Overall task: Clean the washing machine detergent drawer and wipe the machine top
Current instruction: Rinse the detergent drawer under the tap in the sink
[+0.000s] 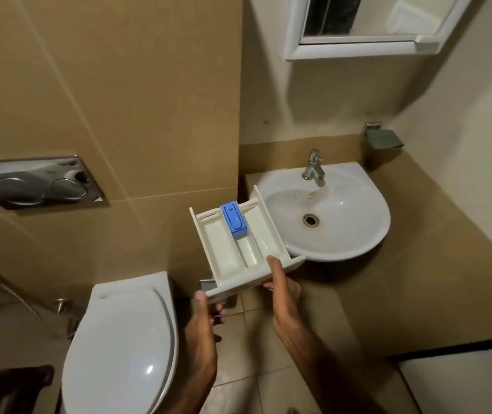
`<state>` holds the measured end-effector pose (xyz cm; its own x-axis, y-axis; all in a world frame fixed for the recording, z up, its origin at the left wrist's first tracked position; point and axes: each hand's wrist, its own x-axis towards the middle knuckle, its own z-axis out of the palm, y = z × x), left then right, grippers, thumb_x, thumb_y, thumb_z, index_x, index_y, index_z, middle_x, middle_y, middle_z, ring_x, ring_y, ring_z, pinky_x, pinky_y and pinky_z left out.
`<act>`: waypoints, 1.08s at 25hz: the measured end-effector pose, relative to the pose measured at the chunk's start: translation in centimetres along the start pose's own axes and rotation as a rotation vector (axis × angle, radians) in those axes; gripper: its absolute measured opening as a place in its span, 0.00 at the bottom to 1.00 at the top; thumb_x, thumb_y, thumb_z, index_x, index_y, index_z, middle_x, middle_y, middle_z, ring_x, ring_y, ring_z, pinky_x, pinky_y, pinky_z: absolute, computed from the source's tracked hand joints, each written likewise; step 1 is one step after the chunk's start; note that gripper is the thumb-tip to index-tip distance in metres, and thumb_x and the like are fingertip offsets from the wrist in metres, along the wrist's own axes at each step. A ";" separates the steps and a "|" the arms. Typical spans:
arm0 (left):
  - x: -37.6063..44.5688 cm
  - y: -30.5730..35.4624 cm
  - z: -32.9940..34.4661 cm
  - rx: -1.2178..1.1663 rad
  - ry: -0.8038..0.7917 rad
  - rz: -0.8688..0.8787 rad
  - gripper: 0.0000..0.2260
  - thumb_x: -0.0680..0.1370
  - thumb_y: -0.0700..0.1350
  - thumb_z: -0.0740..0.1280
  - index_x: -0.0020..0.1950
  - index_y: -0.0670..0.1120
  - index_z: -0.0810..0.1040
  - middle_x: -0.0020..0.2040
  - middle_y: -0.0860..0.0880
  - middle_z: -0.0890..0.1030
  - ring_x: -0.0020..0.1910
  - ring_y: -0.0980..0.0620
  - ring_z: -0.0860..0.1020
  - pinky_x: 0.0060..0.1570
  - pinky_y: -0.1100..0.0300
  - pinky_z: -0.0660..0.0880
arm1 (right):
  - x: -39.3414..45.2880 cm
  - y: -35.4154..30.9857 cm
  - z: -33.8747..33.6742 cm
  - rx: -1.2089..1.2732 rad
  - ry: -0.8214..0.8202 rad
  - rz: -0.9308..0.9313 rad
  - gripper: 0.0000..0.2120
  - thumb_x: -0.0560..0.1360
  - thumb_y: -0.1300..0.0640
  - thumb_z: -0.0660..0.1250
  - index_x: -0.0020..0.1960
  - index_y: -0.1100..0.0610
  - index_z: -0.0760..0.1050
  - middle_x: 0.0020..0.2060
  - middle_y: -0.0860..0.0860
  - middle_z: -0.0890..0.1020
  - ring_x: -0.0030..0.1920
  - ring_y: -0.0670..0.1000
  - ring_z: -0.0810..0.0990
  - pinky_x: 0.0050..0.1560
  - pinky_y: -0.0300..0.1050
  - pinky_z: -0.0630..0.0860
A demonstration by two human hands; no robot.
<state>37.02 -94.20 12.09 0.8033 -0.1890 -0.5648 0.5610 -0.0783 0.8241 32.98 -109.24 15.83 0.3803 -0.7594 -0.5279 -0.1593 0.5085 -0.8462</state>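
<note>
Head view: detergent drawer (240, 243) is out of the machine, held in the air by both hands, front panel toward the person, back end reaching over the left rim of the sink (355, 234). Left hand (206, 312) grips the front-left corner from below, thumb up on the edge. Right hand (283, 289) clamps the front-right, thumb laid into the right compartment, fingers under. Hands are apart, one on each end of the front panel. A blue insert (235, 220) sits in the middle compartment, toward the back. Compartments look pale, with no obvious residue visible at this size.

Step, as I judge it: carrying the drawer to the sink for rinsing; the cleaning part is barely started, and the machine-top wipe is not done. The washing machine is not clearly in view.

Next move likely calls for shifting the drawer right, fully over the basin and under the tap (313, 168), then freeing one hand to turn on the water. The blue insert may need lifting out.

Room: small bathroom, tan tiled walls and floor. The sink is set in a tan desk ledge (418, 264). Toilet (125, 339), lid shut, is lower left, with a chrome flush plate (35, 182) above it. A white-framed mirror cabinet (367, 22) hangs over the sink, and a metal holder (382, 138) sits on the wall at right.
</note>
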 end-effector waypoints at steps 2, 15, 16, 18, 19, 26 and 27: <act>2.1 0.4 -0.3 -0.095 0.123 -0.044 0.36 0.72 0.78 0.63 0.50 0.45 0.84 0.45 0.38 0.85 0.40 0.48 0.80 0.44 0.53 0.74 | 2.2 -1.2 -1.2 -0.002 0.012 -0.011 0.08 0.76 0.46 0.75 0.49 0.49 0.81 0.49 0.51 0.87 0.50 0.53 0.86 0.48 0.48 0.83; 8.8 8.2 19.2 0.085 -0.299 0.058 0.24 0.80 0.68 0.60 0.69 0.57 0.79 0.58 0.49 0.87 0.58 0.47 0.85 0.48 0.49 0.81 | 18.2 -13.5 -12.3 -0.322 -0.231 0.001 0.24 0.74 0.36 0.72 0.54 0.58 0.83 0.42 0.50 0.85 0.47 0.51 0.83 0.42 0.39 0.75; 8.8 7.5 20.5 0.053 -0.288 0.052 0.24 0.81 0.67 0.61 0.69 0.55 0.80 0.57 0.48 0.87 0.57 0.48 0.85 0.48 0.49 0.82 | 19.3 -14.4 -13.0 -0.346 -0.248 0.018 0.25 0.74 0.34 0.71 0.54 0.56 0.83 0.42 0.49 0.85 0.47 0.50 0.82 0.42 0.41 0.75; 8.5 6.5 23.3 -0.023 -0.265 0.035 0.23 0.82 0.64 0.61 0.69 0.53 0.80 0.55 0.47 0.87 0.55 0.49 0.86 0.51 0.48 0.84 | 21.6 -15.9 -14.1 -0.363 -0.295 0.058 0.23 0.75 0.31 0.67 0.54 0.51 0.80 0.45 0.48 0.84 0.48 0.49 0.82 0.43 0.45 0.75; 8.3 6.0 24.7 -0.065 -0.251 0.019 0.22 0.82 0.63 0.62 0.69 0.52 0.79 0.56 0.46 0.87 0.56 0.48 0.86 0.54 0.46 0.84 | 22.8 -16.2 -14.5 -0.374 -0.312 0.074 0.23 0.76 0.30 0.66 0.53 0.49 0.79 0.47 0.48 0.84 0.50 0.50 0.82 0.47 0.48 0.78; 8.5 2.6 30.8 -0.151 -0.155 -0.100 0.26 0.75 0.62 0.71 0.68 0.49 0.79 0.59 0.42 0.86 0.58 0.42 0.85 0.55 0.44 0.82 | 29.8 -16.4 -15.6 -0.444 -0.311 0.080 0.20 0.73 0.37 0.71 0.57 0.50 0.80 0.53 0.51 0.87 0.52 0.55 0.86 0.53 0.57 0.84; 8.8 2.7 31.1 -0.099 -0.176 -0.138 0.27 0.74 0.64 0.71 0.67 0.48 0.79 0.59 0.42 0.86 0.58 0.42 0.85 0.56 0.43 0.83 | 30.8 -16.4 -15.7 -0.437 -0.302 0.080 0.21 0.72 0.37 0.71 0.56 0.50 0.81 0.52 0.52 0.87 0.51 0.56 0.86 0.52 0.59 0.85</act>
<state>39.36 -126.55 10.74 0.6754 -0.3512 -0.6484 0.6869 -0.0202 0.7264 32.98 -147.37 12.30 0.5862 -0.5423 -0.6019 -0.5382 0.2947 -0.7896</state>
